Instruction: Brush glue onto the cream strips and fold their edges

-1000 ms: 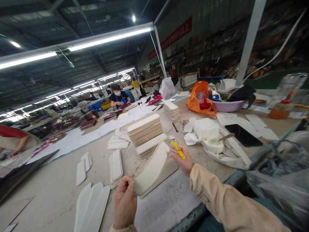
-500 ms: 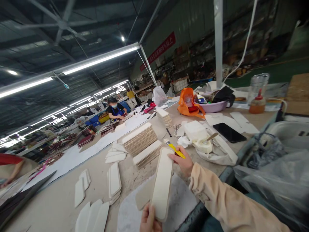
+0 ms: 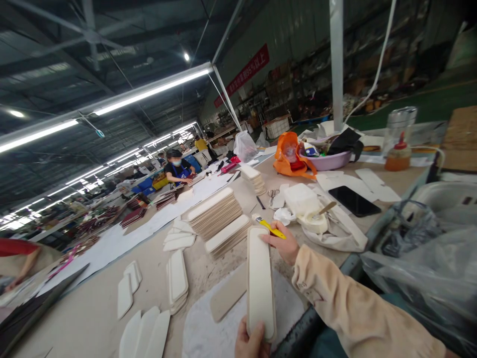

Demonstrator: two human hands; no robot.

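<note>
Left hand (image 3: 253,341) and right hand (image 3: 284,244), with brush (image 3: 273,229), grip a white panel (image 3: 260,278), long axis pointing forward.

cream panel (image 3: 260,278), yellow-handled brush (image 3: 274,229), peach sleeve (image 3: 343,303); orange bag (image 3: 286,166)

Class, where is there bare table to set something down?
Bare table lies between the dark sheet and the small white pieces; a smaller patch lies between the far stack and orange bag. Crowded: around the phone and purple bowl.
</note>
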